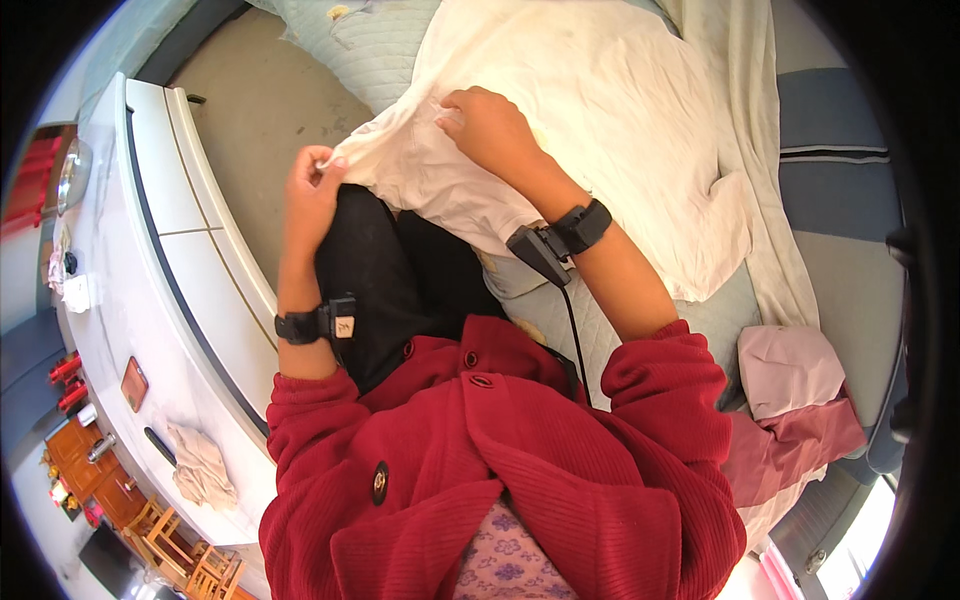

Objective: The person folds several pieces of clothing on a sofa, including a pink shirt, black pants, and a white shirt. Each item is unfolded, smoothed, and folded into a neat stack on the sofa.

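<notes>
A large white cloth (600, 97) lies spread and creased over a pale green quilted cover and reaches my lap. My left hand (313, 184) pinches its corner between thumb and fingers, above my black trousers. Over the cloth, to the right of that corner, my right hand (487, 127) hovers or rests with its fingers curled and thumb apart; whether it touches the fabric is hard to tell. Black straps with small devices sit on both wrists, and a cable hangs from the right one.
At the left stands a white marble-look table (150, 300) with drawers, bearing a phone (135, 384) and a crumpled beige cloth (201, 466). Folded pink fabric (791, 371) lies on the grey sofa (844, 285) at the right. Wooden stools (180, 544) stand at the lower left.
</notes>
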A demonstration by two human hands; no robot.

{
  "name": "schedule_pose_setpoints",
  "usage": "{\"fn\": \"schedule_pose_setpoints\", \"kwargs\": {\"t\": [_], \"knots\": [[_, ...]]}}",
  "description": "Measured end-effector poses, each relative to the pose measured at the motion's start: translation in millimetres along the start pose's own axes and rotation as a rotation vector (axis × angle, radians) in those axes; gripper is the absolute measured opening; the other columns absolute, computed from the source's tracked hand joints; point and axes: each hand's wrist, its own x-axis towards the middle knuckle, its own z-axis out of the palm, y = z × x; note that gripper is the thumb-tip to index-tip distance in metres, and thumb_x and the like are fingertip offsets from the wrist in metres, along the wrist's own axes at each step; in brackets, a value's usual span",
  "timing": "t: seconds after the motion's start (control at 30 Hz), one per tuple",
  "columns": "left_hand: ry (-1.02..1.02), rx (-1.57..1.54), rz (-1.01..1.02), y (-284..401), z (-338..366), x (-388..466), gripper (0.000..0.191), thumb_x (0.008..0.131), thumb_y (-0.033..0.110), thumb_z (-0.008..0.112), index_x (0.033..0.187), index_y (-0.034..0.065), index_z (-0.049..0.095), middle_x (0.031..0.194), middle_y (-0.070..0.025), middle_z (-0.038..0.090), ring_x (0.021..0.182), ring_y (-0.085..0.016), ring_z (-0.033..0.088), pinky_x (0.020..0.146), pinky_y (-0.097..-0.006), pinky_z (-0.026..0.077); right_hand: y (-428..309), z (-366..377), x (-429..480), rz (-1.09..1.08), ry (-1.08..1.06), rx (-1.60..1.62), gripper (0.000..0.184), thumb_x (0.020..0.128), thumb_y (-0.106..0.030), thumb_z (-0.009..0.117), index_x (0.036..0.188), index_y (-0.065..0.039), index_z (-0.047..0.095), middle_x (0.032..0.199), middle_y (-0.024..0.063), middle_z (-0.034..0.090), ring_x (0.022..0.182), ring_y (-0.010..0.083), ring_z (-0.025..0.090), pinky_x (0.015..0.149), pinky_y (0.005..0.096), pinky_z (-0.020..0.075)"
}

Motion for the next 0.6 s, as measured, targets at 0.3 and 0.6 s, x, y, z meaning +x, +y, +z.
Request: {"fn": "schedule_pose_setpoints", "kwargs": {"t": [0.3, 0.6], "knots": [[-0.220, 0.142, -0.317, -36.4, -21.8, 38.9, 0.051, 0.092, 0.048, 0.051, 0.124, 0.0091, 0.058, 0.106, -0.0035, 0.061, 0.076, -0.012, 0.051, 0.069, -0.0286, 0.045, 9.3, 4.5, -16.5, -0.066, 0.034, 0.021, 0.020, 0.082, -0.012, 0.059, 0.098, -0.001, 0.062, 0.102, 0.0126, 0.061, 0.096, 0.0302, 0.057, 0.080, 0.0395, 0.0492], [-0.482, 0.036, -0.454, -35.9, -2.9, 94.4, 0.064, 0.091, 0.058, 0.045, 0.121, 0.0039, 0.058, 0.110, -0.0046, 0.058, 0.066, -0.012, 0.044, 0.062, -0.0257, 0.040, 12.6, 12.6, -25.2, -0.165, 0.142, 0.039, 0.014, 0.081, -0.007, 0.056, 0.092, 0.001, 0.060, 0.102, 0.0120, 0.060, 0.094, 0.0298, 0.057, 0.080, 0.0371, 0.0494]]}}
